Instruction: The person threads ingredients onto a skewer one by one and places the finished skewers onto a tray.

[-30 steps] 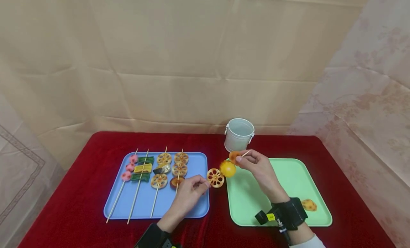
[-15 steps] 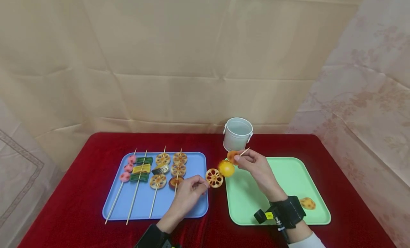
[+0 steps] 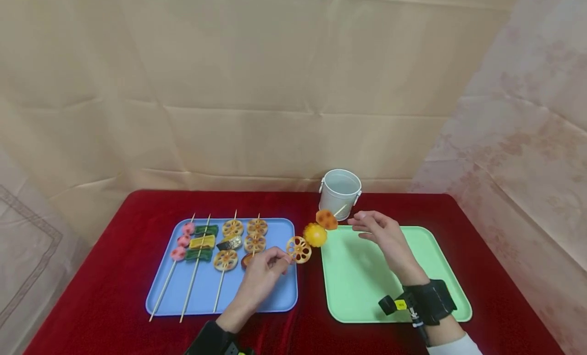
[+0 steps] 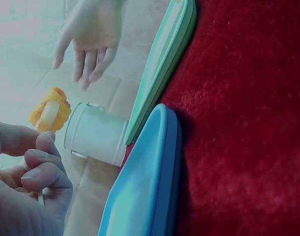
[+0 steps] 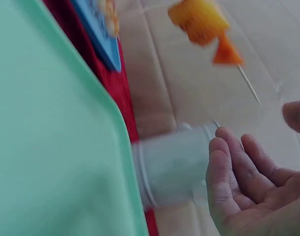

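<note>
My left hand (image 3: 260,277) pinches a food skewer by its stick, above the right side of the blue tray (image 3: 275,299). Threaded on it are a lotus root slice (image 3: 298,250), a yellow corn piece (image 3: 315,235) and an orange-brown slice (image 3: 326,219). Past that last slice, the bare stick tip (image 5: 249,84) sticks out. My right hand (image 3: 384,243), fingers loosely extended, holds nothing; it hovers over the green tray (image 3: 348,304), a short way right of the tip. In the left wrist view, curled left fingers (image 4: 44,169) wrap the stick.
Several finished skewers lie on the blue tray, with pink balls (image 3: 185,241), green and yellow pieces (image 3: 202,242) and lotus root slices (image 3: 226,260). Behind the green tray stands a white bucket (image 3: 337,199) with side handles. A red cloth (image 3: 110,273) covers the table.
My right hand has let go of the orange-brown slice and drawn back to the right. The left hand has shifted the skewer slightly left and up.
</note>
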A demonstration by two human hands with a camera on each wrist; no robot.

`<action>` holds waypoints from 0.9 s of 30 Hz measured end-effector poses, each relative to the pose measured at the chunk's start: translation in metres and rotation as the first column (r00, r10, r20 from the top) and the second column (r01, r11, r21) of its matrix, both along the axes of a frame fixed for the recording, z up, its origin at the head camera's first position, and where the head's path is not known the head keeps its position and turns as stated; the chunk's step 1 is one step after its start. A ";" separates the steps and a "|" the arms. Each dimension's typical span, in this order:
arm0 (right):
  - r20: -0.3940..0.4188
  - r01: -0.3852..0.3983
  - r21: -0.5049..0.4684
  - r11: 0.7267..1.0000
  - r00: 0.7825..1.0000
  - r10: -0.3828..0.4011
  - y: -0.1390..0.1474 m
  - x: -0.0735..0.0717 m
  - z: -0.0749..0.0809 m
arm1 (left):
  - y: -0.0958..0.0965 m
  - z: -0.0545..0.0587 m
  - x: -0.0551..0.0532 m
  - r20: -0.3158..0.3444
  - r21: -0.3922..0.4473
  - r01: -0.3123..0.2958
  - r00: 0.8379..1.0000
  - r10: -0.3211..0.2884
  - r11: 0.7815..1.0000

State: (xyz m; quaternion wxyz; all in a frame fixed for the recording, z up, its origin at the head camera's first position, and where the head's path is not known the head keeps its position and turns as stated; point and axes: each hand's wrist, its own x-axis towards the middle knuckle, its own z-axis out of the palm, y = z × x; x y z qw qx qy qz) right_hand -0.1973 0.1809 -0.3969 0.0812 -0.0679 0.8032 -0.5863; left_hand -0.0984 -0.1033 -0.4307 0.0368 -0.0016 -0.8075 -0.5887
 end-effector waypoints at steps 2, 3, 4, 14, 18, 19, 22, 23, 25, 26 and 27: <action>-0.021 0.007 0.065 0.998 1.000 -0.006 0.011 -0.001 0.004 | -0.001 0.001 0.000 0.011 0.011 -0.009 1.000 0.009 1.000; -0.032 0.008 0.102 0.995 0.999 -0.005 0.016 -0.001 0.007 | -0.002 0.001 0.000 0.019 0.018 -0.014 1.000 0.014 1.000; -0.044 0.004 0.127 0.992 0.999 0.001 0.022 -0.002 0.010 | -0.002 0.001 0.000 0.025 0.023 -0.020 0.999 0.020 1.000; -0.066 -0.068 0.427 0.902 0.992 0.106 0.088 -0.001 0.018 | -0.001 -0.003 0.002 0.043 0.064 -0.060 0.997 0.057 0.996; -0.031 -0.093 0.529 0.843 0.991 0.129 0.115 0.000 0.005 | -0.001 -0.006 0.001 0.063 0.067 -0.072 0.996 0.068 0.995; -0.020 -0.101 0.551 0.828 0.991 0.134 0.121 0.000 0.003 | -0.002 -0.006 0.001 0.064 0.064 -0.075 0.995 0.071 0.995; -0.008 -0.116 0.602 0.790 0.989 0.151 0.137 0.002 -0.003 | -0.002 -0.006 0.001 0.061 0.064 -0.084 0.995 0.080 0.994; 0.000 -0.118 0.609 0.784 0.989 0.149 0.142 0.003 -0.005 | -0.002 -0.006 0.001 0.058 0.063 -0.087 0.995 0.083 0.994; 0.025 -0.133 0.614 0.778 0.988 0.150 0.151 0.006 -0.009 | -0.003 -0.006 0.001 0.055 0.064 -0.091 0.995 0.088 0.994; 0.035 -0.137 0.619 0.774 0.988 0.147 0.155 0.007 -0.010 | -0.003 -0.007 0.001 0.056 0.066 -0.093 0.994 0.090 0.993; 0.047 -0.144 0.619 0.772 0.988 0.146 0.158 0.009 -0.012 | -0.003 -0.006 0.001 0.057 0.065 -0.093 0.994 0.090 0.994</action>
